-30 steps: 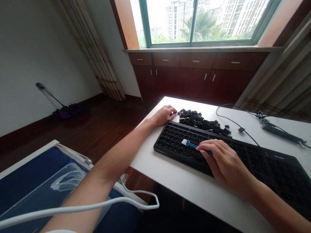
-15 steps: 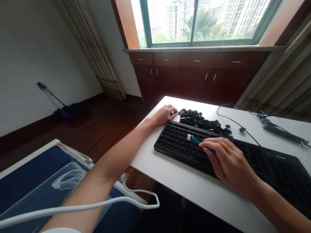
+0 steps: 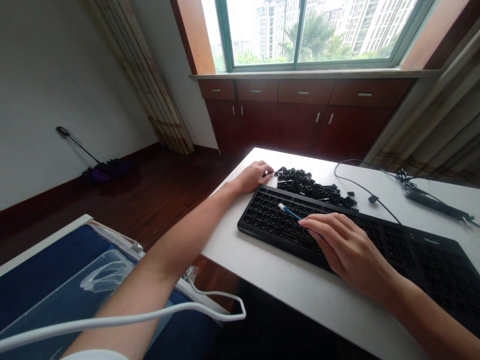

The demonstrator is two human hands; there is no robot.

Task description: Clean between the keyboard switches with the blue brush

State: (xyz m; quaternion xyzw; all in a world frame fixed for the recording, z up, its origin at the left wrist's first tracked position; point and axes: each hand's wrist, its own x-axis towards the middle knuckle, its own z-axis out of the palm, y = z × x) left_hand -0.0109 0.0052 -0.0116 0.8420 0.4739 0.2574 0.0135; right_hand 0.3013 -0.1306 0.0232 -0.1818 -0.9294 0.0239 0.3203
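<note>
A long black keyboard [image 3: 262, 231] lies across the white table, its keycaps off and rows of bare sockets showing. My right hand [image 3: 345, 245] is closed around a small blue brush [image 3: 291, 212], whose white bristle tip is over the left half of the sockets. Beyond the keyboard's upper edge is a heap of loose black keycaps [image 3: 309, 186]. Resting at the table's far left, beside the heap and near the keyboard's corner, my left hand [image 3: 255, 176] has its fingers curled together; a small dark thing shows at the fingertips, too small to name.
A black cable [image 3: 360, 186] loops on the table toward a dark bar-shaped object [image 3: 438, 204] at the right. A lone keycap [image 3: 350, 193] sits apart. White table [image 3: 270, 295] edges drop off left and front. A white cord [image 3: 150, 317] crosses before my left forearm.
My right hand has shifted slightly left and the brush tip has moved left and a little up across the sockets. My left hand stays in place.
</note>
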